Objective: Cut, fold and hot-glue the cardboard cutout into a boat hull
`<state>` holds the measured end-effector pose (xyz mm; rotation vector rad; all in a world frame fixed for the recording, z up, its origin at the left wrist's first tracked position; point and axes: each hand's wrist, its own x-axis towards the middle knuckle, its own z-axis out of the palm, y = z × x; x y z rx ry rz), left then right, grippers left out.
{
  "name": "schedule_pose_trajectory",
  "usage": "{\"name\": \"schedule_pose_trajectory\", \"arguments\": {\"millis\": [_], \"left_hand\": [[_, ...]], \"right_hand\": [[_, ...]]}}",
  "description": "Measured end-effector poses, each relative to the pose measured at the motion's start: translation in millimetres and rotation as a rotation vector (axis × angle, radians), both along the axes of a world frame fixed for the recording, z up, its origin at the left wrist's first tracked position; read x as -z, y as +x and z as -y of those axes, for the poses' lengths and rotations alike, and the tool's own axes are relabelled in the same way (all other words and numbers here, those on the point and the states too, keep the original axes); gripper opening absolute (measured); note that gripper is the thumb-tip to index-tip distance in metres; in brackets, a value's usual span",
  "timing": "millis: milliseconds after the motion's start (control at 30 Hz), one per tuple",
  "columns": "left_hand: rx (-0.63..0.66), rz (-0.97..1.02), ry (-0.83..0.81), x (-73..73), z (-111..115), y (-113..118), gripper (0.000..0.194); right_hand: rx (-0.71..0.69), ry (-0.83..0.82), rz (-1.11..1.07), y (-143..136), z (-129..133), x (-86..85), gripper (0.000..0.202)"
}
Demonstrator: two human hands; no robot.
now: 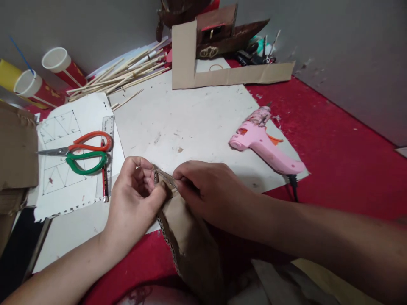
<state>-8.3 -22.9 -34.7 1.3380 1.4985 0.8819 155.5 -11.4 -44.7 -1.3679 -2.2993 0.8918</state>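
Observation:
A folded brown cardboard piece [187, 237] with corrugated edges slants from the middle down to the bottom of the head view. My left hand [136, 199] grips its upper end, the thumb pressed on the inner face and the fingers curled behind the edge. On the right side of that same end, my right hand [210, 190] pinches the cardboard's edge between thumb and bent fingers. The two hands are a short gap apart. Beyond my right hand lies a pink glue gun [267, 148] on its side, its nozzle pointing away.
Scissors [89, 152] and a ruler [108, 156] lie on a drawn sheet [54, 169] at left. Behind are paper cups [60, 63], wooden sticks [127, 74], an L-shaped cardboard piece [184, 59] and a brown model boat [248, 38]. A cord trails from the glue gun.

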Motion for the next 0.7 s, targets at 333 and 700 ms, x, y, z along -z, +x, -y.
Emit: {"name": "schedule_pose_trajectory", "arguments": {"millis": [333,700], "left_hand": [[0.011,0.027,-0.009,2.7,3.3,-2.9,0.028],[-0.005,0.061,-0.056,3.2,4.1,-6.1,0.022]], "right_hand": [[-0.046,-0.03,0.058,-4.0,0.4,-5.2,0.014],[-0.058,0.007,0.005,-2.7,1.2,-3.0,0.014]]}}
